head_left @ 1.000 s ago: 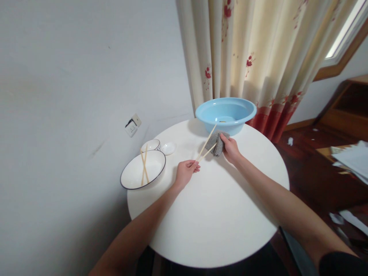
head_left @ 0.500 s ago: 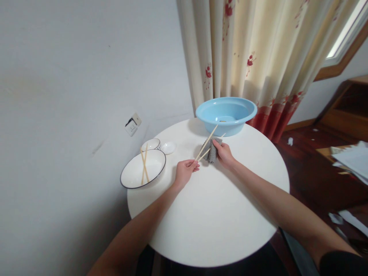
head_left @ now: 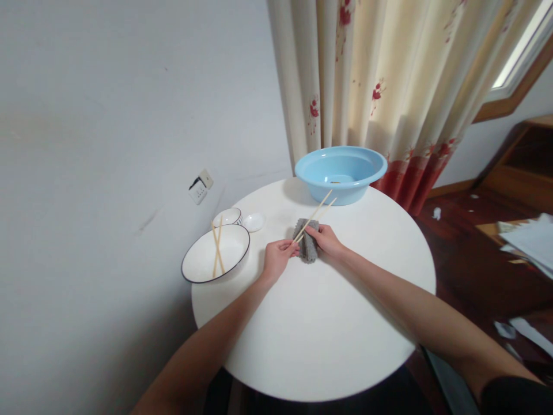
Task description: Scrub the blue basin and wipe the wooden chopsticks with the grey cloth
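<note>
Two pale chopsticks (head_left: 323, 203) are pinched near their lower ends by my left hand (head_left: 279, 256), their far ends spread apart and pointing toward the basin. My right hand (head_left: 329, 240) is closed on a grey cloth (head_left: 308, 251), which lies around the chopsticks close to my left fingers. How far the cloth wraps them is partly hidden by my fingers. To the left, a large white bowl (head_left: 201, 262) with a dark rim has two more chopsticks (head_left: 217, 248) crossed in it.
A light blue basin (head_left: 341, 193) stands at the back of the round white table (head_left: 311, 346), a small yellowish thing inside it. Behind the large bowl are a smaller bowl (head_left: 228, 217) and a little white dish (head_left: 253, 222). A wall borders the left side, a curtain (head_left: 345, 75) the back.
My right hand has slid the cloth down along the chopsticks, toward my left hand. My left hand has stayed nearly in place.
</note>
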A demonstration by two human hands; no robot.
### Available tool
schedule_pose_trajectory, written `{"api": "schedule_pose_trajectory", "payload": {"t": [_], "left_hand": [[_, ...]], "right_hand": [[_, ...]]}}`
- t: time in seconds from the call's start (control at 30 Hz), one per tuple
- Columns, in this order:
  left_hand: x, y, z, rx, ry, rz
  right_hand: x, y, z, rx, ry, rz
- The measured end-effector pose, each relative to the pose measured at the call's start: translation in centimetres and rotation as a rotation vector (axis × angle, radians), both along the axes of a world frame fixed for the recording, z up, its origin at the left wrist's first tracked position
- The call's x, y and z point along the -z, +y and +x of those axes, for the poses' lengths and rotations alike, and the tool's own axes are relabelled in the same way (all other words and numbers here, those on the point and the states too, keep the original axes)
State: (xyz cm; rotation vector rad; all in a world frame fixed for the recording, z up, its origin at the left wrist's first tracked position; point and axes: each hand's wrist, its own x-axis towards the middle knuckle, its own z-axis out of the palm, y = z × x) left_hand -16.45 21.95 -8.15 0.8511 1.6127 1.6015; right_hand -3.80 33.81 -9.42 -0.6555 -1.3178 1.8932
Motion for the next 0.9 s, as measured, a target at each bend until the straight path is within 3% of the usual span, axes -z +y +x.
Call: {"api": "schedule_pose_trajectory", "payload": {"t": [0.33,0.9], "left_hand": [[0.2,0.0,-0.2,0.016,0.029,0.023],[0.6,-0.3,-0.5,-0.006,-0.003,0.028]], "right_hand": [[-0.4,0.9,0.4,-0.002,0.017,-0.05],[-3.1,4.5,2.6,0.285,0.136,-0.15]]}}
